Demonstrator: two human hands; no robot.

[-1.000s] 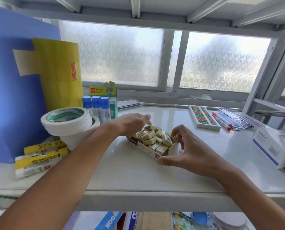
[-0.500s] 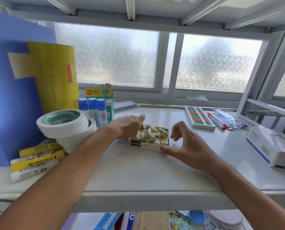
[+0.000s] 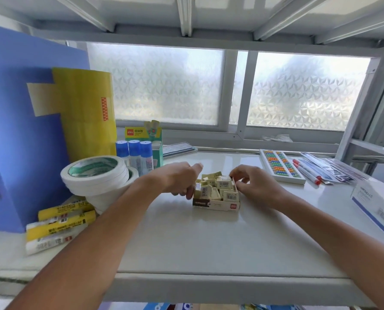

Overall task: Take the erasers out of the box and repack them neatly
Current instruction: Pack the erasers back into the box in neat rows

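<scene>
A small open cardboard box point(image 3: 215, 205) with a brown-and-white front sits mid-shelf. It holds several cream-wrapped erasers point(image 3: 218, 186) lying jumbled at odd angles, some with barcodes up. My left hand point(image 3: 177, 179) grips the box's left side, fingers curled down along its wall. At the box's right side is my right hand point(image 3: 251, 186), its thumb and fingertips pinching at the right wall's upper edge, close to an eraser.
Stacked white tape rolls point(image 3: 95, 175) and yellow-labelled packs point(image 3: 59, 222) lie left, with glue sticks point(image 3: 135, 153) and a blue folder point(image 3: 19, 130) behind. An abacus point(image 3: 280, 165), markers point(image 3: 305, 173) and a white carton point(image 3: 379, 204) lie right. The shelf's front edge point(image 3: 209, 285) is near.
The box has been turned square to me and sits a little nearer. My right hand moved from the front corner to the right wall; my left hand dropped to the left side.
</scene>
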